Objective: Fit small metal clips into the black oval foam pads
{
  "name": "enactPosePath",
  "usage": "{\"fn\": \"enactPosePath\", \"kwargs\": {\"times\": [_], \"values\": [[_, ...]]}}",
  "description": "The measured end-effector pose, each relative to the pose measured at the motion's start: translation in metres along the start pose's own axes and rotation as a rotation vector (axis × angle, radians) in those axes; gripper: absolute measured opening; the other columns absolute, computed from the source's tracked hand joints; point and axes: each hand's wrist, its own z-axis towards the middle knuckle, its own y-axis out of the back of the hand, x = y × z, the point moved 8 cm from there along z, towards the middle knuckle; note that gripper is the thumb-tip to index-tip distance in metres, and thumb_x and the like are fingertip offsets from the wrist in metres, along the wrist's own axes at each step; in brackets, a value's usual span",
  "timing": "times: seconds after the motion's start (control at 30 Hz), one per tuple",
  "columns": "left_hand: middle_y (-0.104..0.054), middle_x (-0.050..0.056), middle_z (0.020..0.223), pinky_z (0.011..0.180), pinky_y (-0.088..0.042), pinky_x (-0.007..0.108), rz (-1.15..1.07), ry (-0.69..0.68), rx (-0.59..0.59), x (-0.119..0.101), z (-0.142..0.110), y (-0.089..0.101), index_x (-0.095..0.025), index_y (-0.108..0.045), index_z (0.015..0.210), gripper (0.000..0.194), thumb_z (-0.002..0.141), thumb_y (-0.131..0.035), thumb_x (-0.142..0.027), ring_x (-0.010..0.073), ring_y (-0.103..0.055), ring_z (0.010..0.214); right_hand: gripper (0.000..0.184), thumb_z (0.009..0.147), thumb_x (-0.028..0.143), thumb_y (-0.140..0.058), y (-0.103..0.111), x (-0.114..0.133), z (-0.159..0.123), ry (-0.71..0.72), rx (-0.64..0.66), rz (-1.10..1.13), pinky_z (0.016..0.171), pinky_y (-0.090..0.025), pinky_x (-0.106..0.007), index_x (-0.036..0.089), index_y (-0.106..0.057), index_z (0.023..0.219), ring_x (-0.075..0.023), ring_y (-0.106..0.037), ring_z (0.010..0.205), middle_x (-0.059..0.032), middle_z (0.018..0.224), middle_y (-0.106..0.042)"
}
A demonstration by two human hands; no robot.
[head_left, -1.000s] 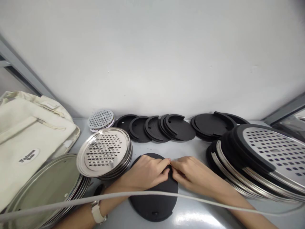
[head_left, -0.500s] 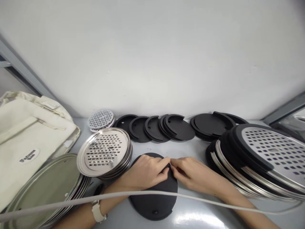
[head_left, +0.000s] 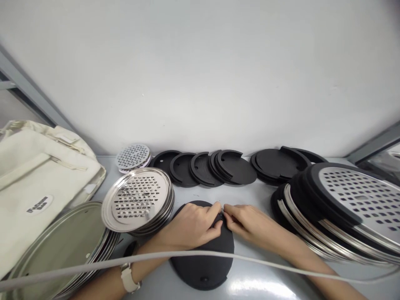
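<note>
A round black disc point(head_left: 204, 271) with a small knob near its front edge lies on the grey surface. Across its upper part rests my left hand point(head_left: 195, 223), thumb and forefinger pinched at a small dark part by the disc's right rim. My right hand point(head_left: 246, 223) is at that same spot, its fingertips pressed together around something too small to make out. The two hands' fingertips almost meet there, hiding most of what they hold.
A stack of silver perforated plates point(head_left: 137, 200) stands left, with green plates point(head_left: 62, 250) and a cream bag point(head_left: 37, 175) beyond. Black discs point(head_left: 206, 168) line the wall. Black-rimmed perforated plates point(head_left: 356, 200) are stacked right. A white cable point(head_left: 250, 259) crosses in front.
The fingertips of both hands have shifted slightly at the disc's rim, my left forefinger rising a little. The disc and the stacks stay where they were.
</note>
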Motion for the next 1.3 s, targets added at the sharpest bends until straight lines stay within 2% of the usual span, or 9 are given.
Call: {"fn": "enactPosePath", "kwargs": {"times": [0.23, 0.4, 0.63, 0.73, 0.87, 0.97, 1.13, 1.3], "values": [[-0.06, -0.001, 0.07, 0.053, -0.039, 0.027, 0.013, 0.007, -0.012, 0.001, -0.001, -0.001, -0.019, -0.043, 0.095, 0.012, 0.091, -0.042, -0.031, 0.0187, -0.061, 0.06, 0.024, 0.096, 0.024, -0.035, 0.008, 0.006, 0.0, 0.012, -0.026, 0.007, 0.052, -0.027, -0.023, 0.02, -0.04, 0.072, -0.01, -0.041, 0.051, 0.0025, 0.061, -0.051], [-0.059, -0.001, 0.068, 0.052, -0.039, 0.027, 0.01, 0.024, -0.016, 0.001, -0.001, 0.0, -0.02, -0.043, 0.091, 0.011, 0.09, -0.043, -0.03, 0.0189, -0.061, 0.06, 0.022, 0.096, 0.023, -0.036, 0.005, 0.007, -0.001, 0.022, 0.004, -0.01, 0.052, -0.029, -0.023, 0.019, -0.047, 0.077, -0.0105, -0.047, 0.051, 0.0005, 0.063, -0.055], [-0.06, 0.0, 0.07, 0.054, -0.04, 0.026, -0.002, 0.0, -0.043, 0.001, -0.001, 0.0, -0.019, -0.045, 0.096, 0.013, 0.09, -0.043, -0.029, 0.0177, -0.061, 0.061, 0.02, 0.098, 0.023, -0.031, 0.007, 0.01, 0.0, 0.051, -0.049, -0.011, 0.055, -0.033, -0.024, 0.019, -0.047, 0.085, -0.0131, -0.052, 0.056, -0.0008, 0.068, -0.058], [-0.06, 0.0, 0.07, 0.055, -0.042, 0.026, -0.006, 0.005, -0.049, 0.002, -0.001, -0.001, -0.018, -0.045, 0.097, 0.014, 0.09, -0.042, -0.03, 0.0179, -0.061, 0.061, 0.02, 0.098, 0.024, -0.03, 0.018, 0.009, 0.0, 0.043, -0.176, 0.025, 0.056, -0.035, -0.024, 0.021, -0.044, 0.083, -0.0131, -0.05, 0.057, 0.0003, 0.067, -0.054], [-0.059, -0.001, 0.067, 0.054, -0.042, 0.025, -0.019, -0.002, -0.046, 0.001, -0.001, -0.001, -0.018, -0.044, 0.09, 0.013, 0.091, -0.042, -0.031, 0.0165, -0.061, 0.059, 0.016, 0.099, 0.027, -0.029, 0.044, 0.004, -0.013, 0.039, -0.484, 0.158, 0.057, -0.038, -0.024, 0.022, -0.041, 0.089, -0.0127, -0.049, 0.059, 0.0001, 0.07, -0.05], [-0.058, -0.001, 0.065, 0.053, -0.04, 0.025, -0.008, 0.002, -0.043, 0.001, -0.001, 0.0, -0.019, -0.044, 0.089, 0.013, 0.091, -0.042, -0.031, 0.0162, -0.059, 0.057, 0.014, 0.099, 0.028, -0.029, 0.054, -0.003, -0.023, 0.0, -0.644, 0.238, 0.054, -0.037, -0.023, 0.023, -0.04, 0.092, -0.0117, -0.045, 0.055, 0.0018, 0.067, -0.045], [-0.058, -0.002, 0.065, 0.053, -0.039, 0.025, -0.006, 0.006, -0.02, 0.001, -0.001, -0.001, -0.019, -0.043, 0.088, 0.014, 0.091, -0.041, -0.032, 0.0158, -0.058, 0.057, 0.013, 0.099, 0.03, -0.031, 0.057, -0.009, -0.032, -0.039, -0.767, 0.318, 0.053, -0.037, -0.024, 0.024, -0.041, 0.092, -0.0123, -0.042, 0.055, 0.0021, 0.065, -0.044], [-0.059, -0.001, 0.066, 0.055, -0.041, 0.023, 0.005, 0.008, -0.018, 0.001, 0.0, -0.002, -0.019, -0.044, 0.088, 0.014, 0.091, -0.041, -0.032, 0.0151, -0.059, 0.058, 0.017, 0.099, 0.031, -0.029, 0.057, -0.009, -0.034, -0.037, -0.774, 0.287, 0.056, -0.039, -0.026, 0.024, -0.04, 0.088, -0.014, -0.044, 0.057, 0.0003, 0.067, -0.046]]}}
